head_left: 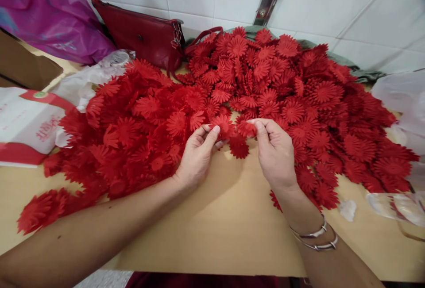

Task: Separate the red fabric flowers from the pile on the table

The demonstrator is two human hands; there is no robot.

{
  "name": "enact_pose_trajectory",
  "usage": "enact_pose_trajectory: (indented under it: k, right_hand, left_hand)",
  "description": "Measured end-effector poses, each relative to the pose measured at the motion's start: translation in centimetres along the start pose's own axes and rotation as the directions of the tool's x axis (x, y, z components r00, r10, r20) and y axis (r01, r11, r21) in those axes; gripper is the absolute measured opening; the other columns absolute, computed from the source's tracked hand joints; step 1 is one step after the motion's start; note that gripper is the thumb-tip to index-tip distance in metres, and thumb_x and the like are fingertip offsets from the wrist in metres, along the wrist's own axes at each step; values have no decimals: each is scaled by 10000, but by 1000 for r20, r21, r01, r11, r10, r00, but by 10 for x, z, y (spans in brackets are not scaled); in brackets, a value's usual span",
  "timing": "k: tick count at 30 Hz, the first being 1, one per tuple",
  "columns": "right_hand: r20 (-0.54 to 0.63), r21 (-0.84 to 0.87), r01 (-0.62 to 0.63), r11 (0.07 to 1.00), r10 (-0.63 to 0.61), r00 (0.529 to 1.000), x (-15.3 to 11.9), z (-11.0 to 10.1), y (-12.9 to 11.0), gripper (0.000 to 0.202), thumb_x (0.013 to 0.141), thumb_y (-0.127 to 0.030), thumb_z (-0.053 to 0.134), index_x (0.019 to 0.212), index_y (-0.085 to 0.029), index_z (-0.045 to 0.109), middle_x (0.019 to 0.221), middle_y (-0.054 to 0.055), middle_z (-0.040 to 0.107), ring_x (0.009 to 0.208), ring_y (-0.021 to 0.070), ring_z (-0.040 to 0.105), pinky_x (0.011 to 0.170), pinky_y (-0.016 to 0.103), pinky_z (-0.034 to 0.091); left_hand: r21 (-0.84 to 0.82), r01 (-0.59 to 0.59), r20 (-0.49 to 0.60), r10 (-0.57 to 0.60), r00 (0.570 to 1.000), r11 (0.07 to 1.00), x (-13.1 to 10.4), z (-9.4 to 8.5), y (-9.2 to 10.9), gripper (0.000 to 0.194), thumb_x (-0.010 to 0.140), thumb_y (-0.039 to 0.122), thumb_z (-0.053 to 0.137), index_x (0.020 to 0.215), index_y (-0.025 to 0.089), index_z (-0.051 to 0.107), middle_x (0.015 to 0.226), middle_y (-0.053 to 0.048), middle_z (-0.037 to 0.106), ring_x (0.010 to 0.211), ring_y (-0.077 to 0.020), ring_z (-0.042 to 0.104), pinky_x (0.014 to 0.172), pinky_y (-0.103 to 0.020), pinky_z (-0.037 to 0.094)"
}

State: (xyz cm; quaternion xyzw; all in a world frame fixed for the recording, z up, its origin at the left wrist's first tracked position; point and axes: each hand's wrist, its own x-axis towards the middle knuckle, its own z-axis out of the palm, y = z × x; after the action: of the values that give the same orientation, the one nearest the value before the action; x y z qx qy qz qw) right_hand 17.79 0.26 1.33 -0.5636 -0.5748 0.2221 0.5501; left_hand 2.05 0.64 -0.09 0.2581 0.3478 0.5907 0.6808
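Two large heaps of red flower-shaped pieces, a left heap (133, 124) and a right heap (318, 102), cover the back of the table. In front of them, near the centre, my left hand (199, 151) pinches a red flower piece (222, 126) between thumb and fingers. Close beside it, my right hand (275, 151) grips the edge of another red flower piece (246, 128) with thumb and index finger. A darker red flower (239, 146) shows just below and between the two held pieces.
A red handbag (142, 31) leans against the tiled wall behind the left heap. Purple plastic bag (56, 13) and white-and-red paper bag (29, 124) stand at the left. Clear plastic (405, 106) lies at the right. The wooden table (212, 239) has its front edge below my forearms.
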Motion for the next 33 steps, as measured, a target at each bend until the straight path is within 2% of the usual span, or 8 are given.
enact_pose_trajectory:
  k: [3, 6, 9, 12, 17, 21, 28, 33]
  right_hand:
    - [56, 295, -168, 941, 159, 986, 1, 2, 5, 154, 954, -335, 660, 1051, -243, 737, 962, 0, 722, 782, 126, 619, 754, 269, 512]
    - [168, 576, -389, 719, 361, 917, 6, 2, 5, 127, 884, -338, 735, 956, -234, 726, 850, -22, 693, 676, 100, 588, 661, 228, 506]
    - [323, 667, -549, 503, 469, 822, 11, 0, 1, 340, 885, -549, 690, 855, -211, 702, 780, 16, 703, 679, 136, 627, 638, 256, 537]
    - [381, 642, -595, 484, 472, 795, 13, -1, -4, 530, 870, -727, 602, 855, -206, 695, 762, 41, 710, 671, 160, 636, 620, 283, 542]
    - [217, 518, -393, 760, 328, 920, 5, -2, -3, 253, 852, -446, 771, 852, -228, 644, 761, -27, 661, 708, 114, 608, 682, 233, 499]
    - [102, 150, -171, 974, 157, 982, 4, -4, 4, 203, 938, -385, 657, 825, -222, 617, 742, -19, 637, 706, 136, 586, 712, 283, 491]
    - [97, -275, 229, 934, -210, 973, 1, -4, 0, 303, 886, -208, 660, 1188, -204, 688, 1238, 133, 637, 1136, 268, 610, 926, 442, 523]
    - [149, -281, 367, 887, -338, 929, -5, 0, -10, 164, 897, -287, 750, 1052, -237, 725, 1143, 86, 691, 1148, 263, 620, 1035, 472, 471]
  left_hand:
    - [3, -1, 1, 1, 1000, 1000, 0, 1, 0, 380, 740, 404, 876, 845, 196, 576, 909, 33, 657, 838, -98, 631, 910, -284, 548]
    - [2, -2, -9, 2, 1000, 1000, 0, 1, 0, 379, 740, 399, 875, 853, 192, 579, 907, 35, 649, 838, -97, 626, 921, -291, 547]
    - [-6, -7, -8, 7, 1000, 1000, 0, 0, 0, 371, 747, 387, 873, 849, 189, 576, 888, 38, 631, 834, -93, 615, 914, -289, 552]
    - [-5, -8, -7, 8, 1000, 1000, 0, 0, -1, 366, 753, 385, 870, 852, 188, 578, 902, 33, 627, 852, -96, 613, 888, -278, 558]
    - [-2, -11, 0, 11, 1000, 1000, 0, 0, -2, 351, 772, 376, 857, 863, 189, 574, 914, 28, 627, 841, -92, 605, 816, -243, 551]
    - [-19, -16, -8, 15, 1000, 1000, 0, 0, -1, 356, 760, 370, 866, 855, 187, 576, 912, 28, 632, 836, -93, 609, 778, -232, 540]
    - [12, -26, 30, 25, 999, 1000, 0, -1, -2, 309, 790, 371, 849, 847, 189, 606, 917, 26, 648, 848, -101, 614, 806, -245, 535]
    - [147, -42, 196, 12, 981, 988, -1, -7, -5, 209, 866, 356, 796, 859, 186, 674, 860, 25, 647, 834, -96, 597, 854, -237, 498]
